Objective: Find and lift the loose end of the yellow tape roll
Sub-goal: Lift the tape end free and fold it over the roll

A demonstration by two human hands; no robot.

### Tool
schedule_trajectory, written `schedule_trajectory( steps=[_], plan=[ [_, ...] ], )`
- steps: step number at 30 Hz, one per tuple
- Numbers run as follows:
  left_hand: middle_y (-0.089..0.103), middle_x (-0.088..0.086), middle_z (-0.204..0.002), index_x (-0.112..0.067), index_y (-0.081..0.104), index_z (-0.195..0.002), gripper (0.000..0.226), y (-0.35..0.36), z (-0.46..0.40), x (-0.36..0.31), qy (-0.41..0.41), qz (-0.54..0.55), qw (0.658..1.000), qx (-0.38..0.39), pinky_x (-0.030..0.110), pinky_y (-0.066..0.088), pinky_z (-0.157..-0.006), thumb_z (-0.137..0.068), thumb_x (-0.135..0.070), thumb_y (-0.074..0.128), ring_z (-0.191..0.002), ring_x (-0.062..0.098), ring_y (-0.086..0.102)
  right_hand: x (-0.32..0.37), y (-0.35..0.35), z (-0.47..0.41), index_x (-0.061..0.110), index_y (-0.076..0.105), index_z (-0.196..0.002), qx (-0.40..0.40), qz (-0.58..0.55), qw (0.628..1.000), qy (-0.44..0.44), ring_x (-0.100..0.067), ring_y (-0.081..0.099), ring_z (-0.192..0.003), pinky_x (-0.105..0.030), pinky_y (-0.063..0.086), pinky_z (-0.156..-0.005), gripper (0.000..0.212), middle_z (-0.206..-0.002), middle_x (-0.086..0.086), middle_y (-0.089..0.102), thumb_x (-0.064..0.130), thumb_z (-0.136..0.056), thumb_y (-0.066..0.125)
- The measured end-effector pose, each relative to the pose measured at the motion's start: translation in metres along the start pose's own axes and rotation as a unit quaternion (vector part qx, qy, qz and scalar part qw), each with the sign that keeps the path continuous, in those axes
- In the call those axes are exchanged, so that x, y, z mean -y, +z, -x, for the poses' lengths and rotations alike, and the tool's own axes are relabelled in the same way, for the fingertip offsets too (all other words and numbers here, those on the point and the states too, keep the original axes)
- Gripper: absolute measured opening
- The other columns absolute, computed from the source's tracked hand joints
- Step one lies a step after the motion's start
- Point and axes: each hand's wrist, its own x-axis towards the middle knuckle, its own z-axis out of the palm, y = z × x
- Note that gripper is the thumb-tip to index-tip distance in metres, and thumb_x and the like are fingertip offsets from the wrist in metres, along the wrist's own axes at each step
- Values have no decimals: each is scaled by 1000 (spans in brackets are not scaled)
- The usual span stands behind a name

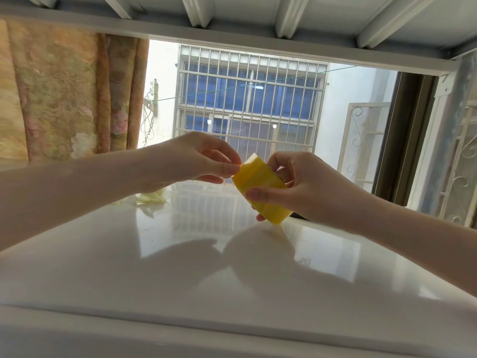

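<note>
Yellow tape roll (260, 188) held up at centre frame, just above the glossy white surface (232, 267).

Seen edge-on and tilted, top leaning toward upper left, pale core rim showing at the top end. Right hand (304, 187) wrapped round the roll from the right, grip curled on it with thumb across the yellow band and fingers behind. Left hand (196, 161) reaching in from the left, grip pinched with fingertips (233, 166) pressed together at the roll's upper left edge; whether a loose end sits between them cannot be told. Shadows of both hands cast on the surface below. Crumpled pale yellowish scraps (152, 197) lying on the surface at centre left, under the left wrist. Patterned curtain (72, 94) at upper left, barred window (247, 99) behind the hands.
</note>
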Motion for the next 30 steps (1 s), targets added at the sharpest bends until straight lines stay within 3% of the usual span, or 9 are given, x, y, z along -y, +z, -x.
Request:
schedule_trajectory(
  steps=[6, 10, 17, 23, 25, 28, 30],
  plan=[
    [69, -6, -80, -21, 66, -87, 6, 5, 0, 3, 7, -23, 999, -22, 20, 54, -73, -85, -23, 61, -76, 7, 63, 2, 2, 3, 13, 58, -98, -3, 30, 1000, -3, -19, 68, -81, -37, 58, -76, 38, -99, -4, 67, 35, -70, 71],
    [66, -6, -80, -22, 62, -84, 11, 10, 0, 3, 28, -65, 997, -29, 18, 51, -69, -91, -19, 54, -75, 7, 59, 1, 4, 4, 10, 60, -93, -20, 52, 998, -6, -23, 67, -81, -43, 57, -75, 41, -95, -6, 68, 39, -67, 72],
    [59, 3, -89, -21, 51, -80, 19, 19, 0, 2, 51, -135, 988, -61, 34, 50, -80, -95, -15, 43, -85, 22, 55, 2, 7, 3, 15, 59, -93, -39, 79, 996, -3, -15, 64, -81, -36, 57, -75, 37, -92, 0, 67, 40, -69, 72],
    [50, 1, -74, -18, 40, -78, 22, 26, 1, -2, 75, -207, 968, -116, 19, 35, -52, -92, -1, 37, -61, 11, 38, 4, 7, 2, 13, 59, -93, -54, 78, 995, -8, -19, 66, -82, -39, 58, -73, 40, -95, -4, 67, 43, -69, 69],
    [43, -2, -70, -18, 37, -77, 25, 26, 2, -4, 74, -218, 966, -118, 20, 33, -50, -90, 3, 36, -59, 10, 34, 4, 6, 2, 14, 59, -91, -59, 67, 996, -7, -19, 66, -79, -36, 59, -70, 39, -93, -3, 67, 43, -69, 69],
    [44, -3, -71, -21, 35, -75, 29, 26, 2, -6, 87, -216, 965, -118, 27, 39, -56, -88, 4, 36, -63, 11, 38, 4, 4, 1, 18, 58, -90, -62, 69, 996, 0, -12, 65, -66, -20, 57, -59, 32, -86, 7, 64, 41, -71, 69],
    [49, -6, -75, -22, 39, -81, 24, 25, 1, -6, 99, -218, 963, -122, 21, 39, -56, -92, -1, 39, -63, 9, 41, 4, 3, 1, 20, 57, -91, -62, 70, 996, 4, -12, 65, -67, -21, 57, -60, 31, -86, 9, 62, 40, -72, 69]
  ],
)
